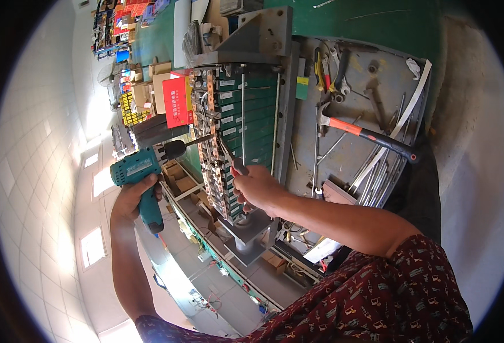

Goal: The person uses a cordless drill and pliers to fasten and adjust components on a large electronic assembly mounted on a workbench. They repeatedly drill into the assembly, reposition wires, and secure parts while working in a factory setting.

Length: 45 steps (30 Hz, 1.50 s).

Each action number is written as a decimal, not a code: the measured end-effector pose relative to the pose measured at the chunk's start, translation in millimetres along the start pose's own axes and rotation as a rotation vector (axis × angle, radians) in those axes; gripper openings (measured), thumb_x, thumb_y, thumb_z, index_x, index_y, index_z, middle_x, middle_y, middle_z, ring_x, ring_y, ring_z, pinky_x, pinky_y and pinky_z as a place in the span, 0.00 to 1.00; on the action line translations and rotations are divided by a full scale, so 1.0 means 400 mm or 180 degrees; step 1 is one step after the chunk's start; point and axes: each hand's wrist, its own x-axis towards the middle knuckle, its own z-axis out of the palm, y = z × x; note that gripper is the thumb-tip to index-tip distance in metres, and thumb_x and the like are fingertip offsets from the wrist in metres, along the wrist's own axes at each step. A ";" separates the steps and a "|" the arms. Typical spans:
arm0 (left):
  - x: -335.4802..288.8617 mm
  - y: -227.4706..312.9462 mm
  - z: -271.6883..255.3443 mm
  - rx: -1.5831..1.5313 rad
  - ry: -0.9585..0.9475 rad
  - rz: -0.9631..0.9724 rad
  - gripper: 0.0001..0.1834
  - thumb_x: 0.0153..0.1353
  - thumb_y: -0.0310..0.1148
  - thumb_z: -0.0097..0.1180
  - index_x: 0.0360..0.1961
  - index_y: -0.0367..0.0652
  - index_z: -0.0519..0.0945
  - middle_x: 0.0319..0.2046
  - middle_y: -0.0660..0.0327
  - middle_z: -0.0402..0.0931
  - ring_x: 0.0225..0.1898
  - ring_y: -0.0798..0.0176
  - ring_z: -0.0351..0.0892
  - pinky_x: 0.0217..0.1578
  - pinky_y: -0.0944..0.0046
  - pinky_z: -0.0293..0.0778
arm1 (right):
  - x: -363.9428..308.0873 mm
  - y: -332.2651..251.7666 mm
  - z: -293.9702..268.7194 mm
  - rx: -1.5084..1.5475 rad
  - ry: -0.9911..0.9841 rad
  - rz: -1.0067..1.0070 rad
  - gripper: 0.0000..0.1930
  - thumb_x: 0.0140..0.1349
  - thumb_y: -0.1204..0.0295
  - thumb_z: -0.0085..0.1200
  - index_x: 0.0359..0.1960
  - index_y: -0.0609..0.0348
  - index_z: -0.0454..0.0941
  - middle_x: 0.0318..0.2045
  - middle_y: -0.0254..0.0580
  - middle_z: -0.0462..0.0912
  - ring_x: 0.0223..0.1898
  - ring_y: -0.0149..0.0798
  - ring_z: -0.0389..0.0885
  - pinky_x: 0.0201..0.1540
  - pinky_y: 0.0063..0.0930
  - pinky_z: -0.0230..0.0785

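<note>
Stack of dark green rectangular cells with white labels [260,108] observed at the centre of the frame, copper strips [212,94] lined along its left face. Teal-and-black cordless drill [133,167] held at centre left by the left hand [135,195], fingers wrapped round the grip; bit directed at the strips, contact cannot be told. Red-and-black tool handle [240,167] gripped by the right hand [258,186], fingers curled, tips partly hidden; lower part of the stack is covered by this hand.

Upper end of the stack is bounded by a grey steel angle bracket [266,31]; its left side is crowded by a red printed box [176,103]. In the grey metal tray [306,123], right of centre, an orange-and-black-handled hammer [372,137], silver wrenches [345,86] and thin metal rods [380,177] are noted.

Green surface [366,20] seen at upper right; bright window [93,247] at lower left.
</note>
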 end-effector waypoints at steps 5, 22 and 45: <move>-0.007 -0.007 -0.009 -0.0023 -0.0059 -0.0087 0.24 0.56 0.42 0.74 0.47 0.41 0.79 0.32 0.59 0.81 0.30 0.62 0.81 0.33 0.60 0.80 | -0.006 -0.010 0.003 0.0019 -0.0137 0.0040 0.05 0.66 0.71 0.49 0.37 0.58 0.72 0.30 0.37 0.76 0.29 0.32 0.77 0.27 0.34 0.73; -0.031 0.006 0.016 0.0085 0.0124 -0.0100 0.21 0.57 0.37 0.71 0.49 0.40 0.80 0.33 0.56 0.83 0.30 0.63 0.83 0.36 0.61 0.82 | -0.013 -0.002 0.019 0.0044 -0.0137 -0.0052 0.05 0.66 0.70 0.48 0.35 0.57 0.71 0.29 0.35 0.76 0.28 0.31 0.77 0.25 0.33 0.72; -0.031 0.025 0.020 0.0115 0.0104 -0.0161 0.15 0.56 0.38 0.70 0.41 0.45 0.81 0.30 0.59 0.81 0.28 0.62 0.81 0.33 0.61 0.80 | 0.002 0.002 0.036 0.0149 -0.0080 -0.0129 0.08 0.67 0.69 0.50 0.35 0.61 0.73 0.24 0.37 0.76 0.24 0.31 0.77 0.23 0.31 0.74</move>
